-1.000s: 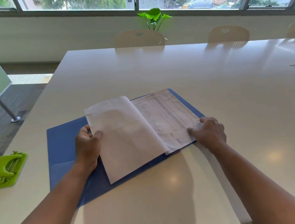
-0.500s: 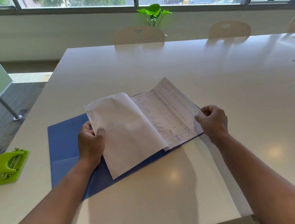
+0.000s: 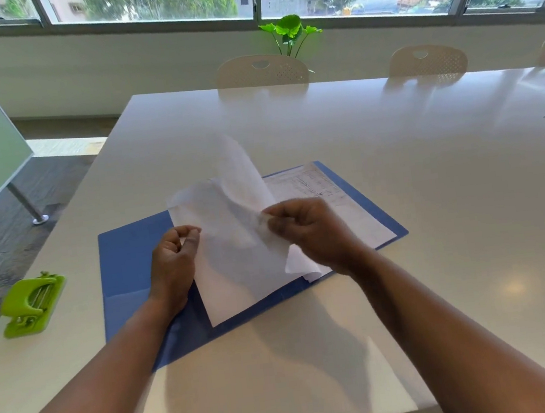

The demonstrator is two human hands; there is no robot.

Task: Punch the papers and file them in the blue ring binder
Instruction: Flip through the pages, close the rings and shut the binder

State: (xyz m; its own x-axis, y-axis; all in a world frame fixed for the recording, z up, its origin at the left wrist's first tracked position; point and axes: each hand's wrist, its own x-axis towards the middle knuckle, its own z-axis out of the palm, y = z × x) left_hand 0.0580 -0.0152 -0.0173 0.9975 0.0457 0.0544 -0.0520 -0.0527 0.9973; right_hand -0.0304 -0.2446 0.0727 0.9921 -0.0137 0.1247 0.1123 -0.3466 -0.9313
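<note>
The blue ring binder (image 3: 126, 258) lies open and flat on the white table (image 3: 396, 163). Filed sheets rest in it, and a printed page (image 3: 338, 191) shows on its right half. My right hand (image 3: 312, 232) pinches the edge of one paper sheet (image 3: 240, 182), which stands curled up over the binder's middle. My left hand (image 3: 172, 266) holds the left edge of the turned white pages (image 3: 238, 272) between thumb and fingers. The green hole punch (image 3: 32, 304) sits apart at the table's left edge.
Cream chairs (image 3: 261, 70) stand along the table's far side, with a green plant (image 3: 291, 32) behind them by the windows. A glass board on a metal leg (image 3: 27, 205) stands on the floor to the left.
My right hand has lifted a printed sheet off the binder's right half and swung it up and leftward over the middle. My left hand stayed at the left pages' edge.
</note>
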